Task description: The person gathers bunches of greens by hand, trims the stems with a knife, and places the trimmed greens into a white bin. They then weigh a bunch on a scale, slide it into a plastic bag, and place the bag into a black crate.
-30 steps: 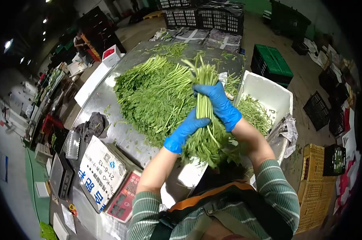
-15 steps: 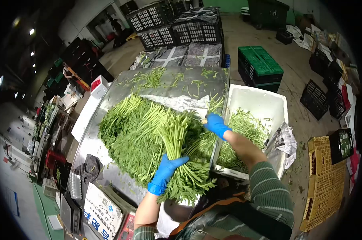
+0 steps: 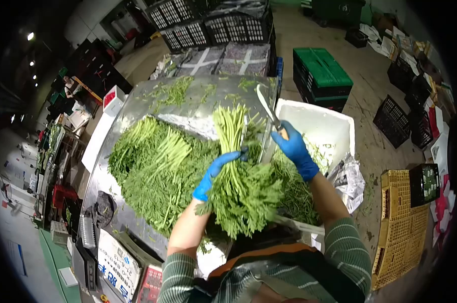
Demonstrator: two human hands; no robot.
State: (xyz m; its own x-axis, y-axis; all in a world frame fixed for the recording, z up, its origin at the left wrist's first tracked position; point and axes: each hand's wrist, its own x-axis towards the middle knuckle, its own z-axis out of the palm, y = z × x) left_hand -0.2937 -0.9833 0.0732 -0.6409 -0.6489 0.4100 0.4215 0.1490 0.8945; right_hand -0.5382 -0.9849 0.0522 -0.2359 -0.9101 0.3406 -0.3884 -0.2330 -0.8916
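Observation:
My left hand [image 3: 213, 174], in a blue glove, is wrapped around the stalks of a bunch of leafy greens [image 3: 246, 202]. The pale cut ends point away from me and the leaves hang toward my body. In my gloved right hand [image 3: 296, 151] is a knife [image 3: 267, 108], its curved blade directed up and away over the table's right edge. A large heap of the same greens [image 3: 152, 177] lies on the metal table [image 3: 132, 108] left of the bunch. Below my right hand, loose stems and leaves fill part of a white foam box [image 3: 334, 123].
Black crates [image 3: 233, 28] and wrapped bundles [image 3: 243, 60] stand beyond the table. A green-topped crate [image 3: 321, 70] is behind the foam box. Yellow plastic pallets [image 3: 402, 222] lie at right. A lettered board [image 3: 117, 267] and a dark cloth [image 3: 104, 208] are at front left. A person [image 3: 71, 87] is far left.
The bunch in my left hand has moved right and farther from me, off the heap. My right hand has shifted right, and the knife's blade now shows clearly, pointing away.

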